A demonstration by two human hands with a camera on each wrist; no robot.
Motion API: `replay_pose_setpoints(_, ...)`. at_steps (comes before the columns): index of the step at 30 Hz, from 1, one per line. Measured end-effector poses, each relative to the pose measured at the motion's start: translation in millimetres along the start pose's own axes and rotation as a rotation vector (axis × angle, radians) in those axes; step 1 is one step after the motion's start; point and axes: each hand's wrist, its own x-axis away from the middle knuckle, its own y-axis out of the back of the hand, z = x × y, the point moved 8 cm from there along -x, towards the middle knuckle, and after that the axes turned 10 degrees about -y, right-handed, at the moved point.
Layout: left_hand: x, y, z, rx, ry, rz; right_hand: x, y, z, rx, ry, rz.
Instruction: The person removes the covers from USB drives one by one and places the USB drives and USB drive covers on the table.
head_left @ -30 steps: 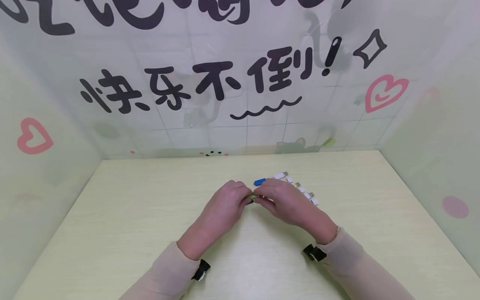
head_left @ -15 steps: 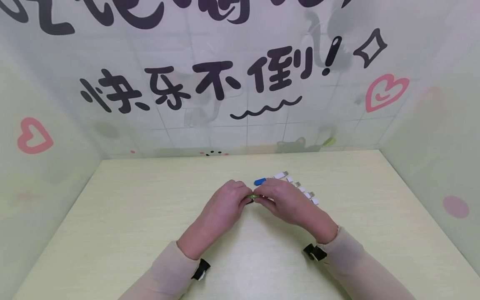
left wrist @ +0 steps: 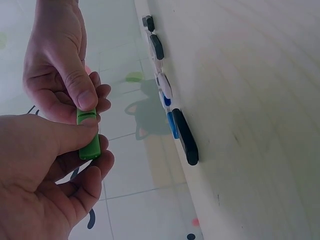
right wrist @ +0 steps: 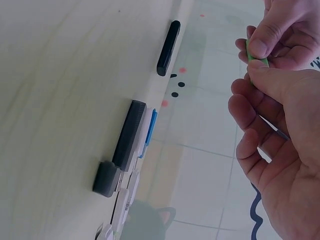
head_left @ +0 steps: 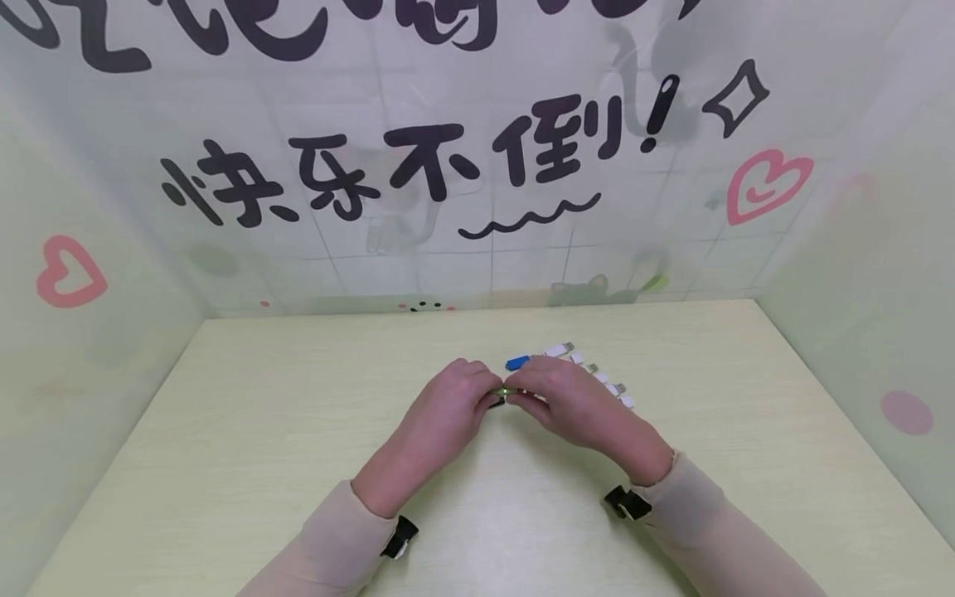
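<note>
Both hands meet above the middle of the table, holding a small green USB stick (left wrist: 89, 150) between them. My left hand (head_left: 446, 406) pinches its body between thumb and fingers. The thumb and fingers of my right hand (head_left: 574, 406) pinch the other end, where a dark seam shows in the left wrist view. Fingers cover much of the stick. Below the hands a black USB stick (right wrist: 168, 48) lies on the table. Past them, a blue USB stick (head_left: 516, 362) lies near the right hand's fingers.
White USB sticks (head_left: 555, 350) and loose white caps (head_left: 627, 401) lie in a slanting row behind the right hand, partly hidden by it. A dark stick (right wrist: 129, 135) and a dark cap (right wrist: 105, 179) lie near them. A printed wall (head_left: 418, 274) closes the table's back edge.
Both hands stay in place with the green USB stick between them. The stick's visible sliver has tilted slightly and now catches more light.
</note>
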Motion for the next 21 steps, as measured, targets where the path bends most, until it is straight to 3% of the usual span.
replay_pose_setpoints(21, 1.2, -2.1, 2.3, -0.018, -0.003, 0.01, 0.2, -0.2, -0.2, 0.009, -0.004, 0.013)
